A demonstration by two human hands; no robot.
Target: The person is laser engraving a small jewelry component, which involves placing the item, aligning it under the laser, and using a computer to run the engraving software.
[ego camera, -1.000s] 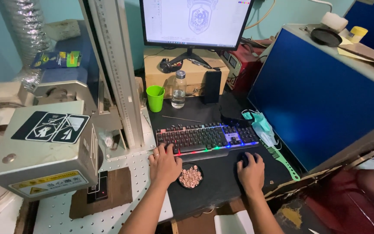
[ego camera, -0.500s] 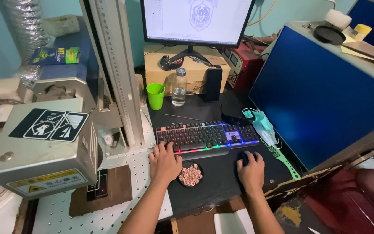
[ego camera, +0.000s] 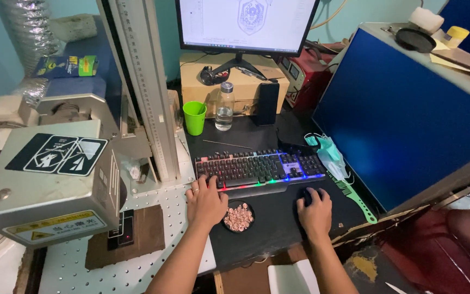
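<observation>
With the left hand [ego camera: 206, 200] spread flat on the backlit keyboard [ego camera: 259, 169] and the right hand [ego camera: 315, 211] cupped over the black mouse [ego camera: 307, 192], the small dish of coppery pieces [ego camera: 238, 217] between them is best left unnudged.

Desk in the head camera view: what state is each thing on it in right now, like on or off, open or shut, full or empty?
Monitor: on, showing a crest-like drawing.
Keyboard: backlit in rainbow colours.
Left hand: resting at the keyboard's lower left edge.
Right hand: covering a dark mouse.
Water bottle: upright, capped, partly full.
Green cup: upright, contents hidden.
Small dish: filled with small coppery pieces.
Face mask: lying crumpled beside the keyboard.
</observation>
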